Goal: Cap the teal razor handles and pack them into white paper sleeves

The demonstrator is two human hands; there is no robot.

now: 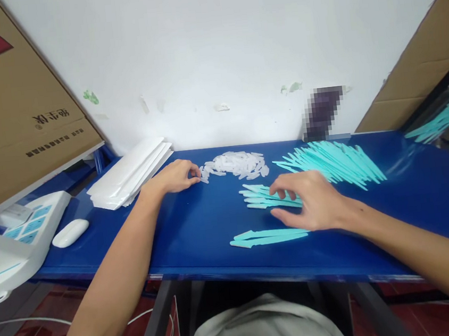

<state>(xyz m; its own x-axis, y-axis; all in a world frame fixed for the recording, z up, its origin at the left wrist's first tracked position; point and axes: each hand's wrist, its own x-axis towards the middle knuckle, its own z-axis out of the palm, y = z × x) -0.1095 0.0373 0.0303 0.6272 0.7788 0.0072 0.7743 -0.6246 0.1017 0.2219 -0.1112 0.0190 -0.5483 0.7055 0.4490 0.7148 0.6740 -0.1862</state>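
My left hand (177, 175) reaches to the left edge of a pile of small translucent plastic caps (240, 163). Its thumb and forefinger are pinched at one loose cap (204, 178). My right hand (310, 199) is over a small group of teal eyebrow razors (255, 196), thumb and fingers apart, nothing visible between them. It partly hides the handles of this group. Nearer the front edge, a pair of teal razors (269, 236) lies side by side. Behind my right hand spreads a larger heap of teal razors (332, 162).
The blue table (198, 224) meets a white wall. At left are a stack of white envelopes (129, 172), a white earbud-like case (71, 233) and a white device with blue labels (27, 237). A cardboard box (20, 98) leans over them. A clear jar (448, 107) holds more teal razors at right.
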